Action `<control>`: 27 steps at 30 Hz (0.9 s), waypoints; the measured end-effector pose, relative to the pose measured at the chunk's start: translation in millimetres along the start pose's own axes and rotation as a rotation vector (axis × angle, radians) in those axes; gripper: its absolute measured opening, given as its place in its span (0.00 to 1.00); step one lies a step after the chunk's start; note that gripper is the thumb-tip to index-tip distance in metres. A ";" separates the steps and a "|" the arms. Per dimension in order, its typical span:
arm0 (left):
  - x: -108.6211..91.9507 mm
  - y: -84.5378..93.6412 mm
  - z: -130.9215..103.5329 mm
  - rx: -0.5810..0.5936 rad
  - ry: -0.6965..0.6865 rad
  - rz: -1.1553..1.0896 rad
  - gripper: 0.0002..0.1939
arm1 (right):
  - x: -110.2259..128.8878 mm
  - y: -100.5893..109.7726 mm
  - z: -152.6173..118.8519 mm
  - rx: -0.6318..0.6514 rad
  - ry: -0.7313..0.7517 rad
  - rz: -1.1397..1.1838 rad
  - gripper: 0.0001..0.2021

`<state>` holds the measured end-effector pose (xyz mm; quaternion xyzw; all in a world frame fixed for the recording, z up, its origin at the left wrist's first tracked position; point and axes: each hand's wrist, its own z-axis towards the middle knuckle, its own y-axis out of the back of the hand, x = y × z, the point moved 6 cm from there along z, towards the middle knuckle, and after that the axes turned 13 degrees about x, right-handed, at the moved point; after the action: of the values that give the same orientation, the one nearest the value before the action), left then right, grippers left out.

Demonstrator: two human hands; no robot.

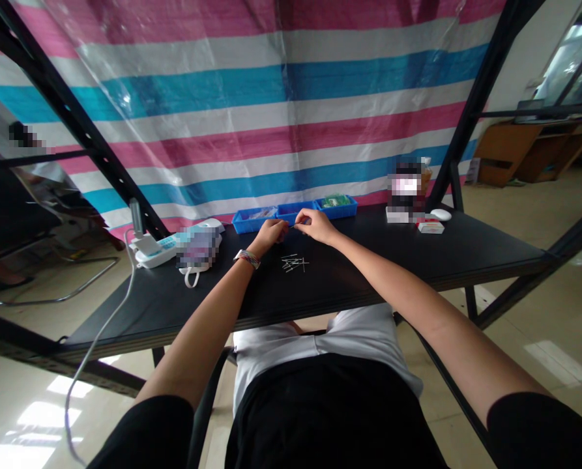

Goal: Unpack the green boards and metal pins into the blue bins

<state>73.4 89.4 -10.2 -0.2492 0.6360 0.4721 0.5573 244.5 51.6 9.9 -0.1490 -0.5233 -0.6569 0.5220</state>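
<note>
My left hand [272,233] and my right hand [317,225] meet over the black table [359,260], in front of the blue bins. The fingers of both are pinched closed, their tips almost touching. A thin, short piece [292,227] shows between them, too small to name; it seems to reach from one hand to the other. On the tabletop just nearer to me lies a loose pile of thin, pale stick-like pieces [294,263]. Behind my hands stand a left blue bin [242,225] with clear bags, a middle blue bin [285,210], and a right blue bin [352,207] with green contents.
At the left are a power strip [154,257] with a trailing white cable [98,339] and a blurred pouch [200,251]. A small red-and-white box [431,227], a white rounded object [440,214] and a bottle [426,170] stand right. A striped sheet [291,98] hangs behind.
</note>
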 end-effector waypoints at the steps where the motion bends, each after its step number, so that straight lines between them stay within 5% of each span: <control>1: -0.4 -0.2 -0.6 0.006 0.003 -0.039 0.16 | 0.3 0.3 0.3 -0.010 0.001 0.026 0.06; 13: -11.9 -6.1 -8.6 0.072 -0.067 -0.160 0.20 | -3.0 4.1 -1.6 -0.088 -0.010 0.051 0.09; 19: -17.3 -1.3 -9.3 0.013 -0.137 -0.141 0.23 | -14.4 6.2 -0.9 -0.157 -0.176 0.325 0.10; 27: -18.1 6.0 -8.2 -0.094 -0.205 -0.149 0.23 | -18.6 1.2 -4.6 -0.085 -0.346 0.533 0.12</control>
<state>69.1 80.9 8.2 -0.2720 0.5328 0.4818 0.6404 254.8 57.7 -5.1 -0.4122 -0.5190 -0.4831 0.5722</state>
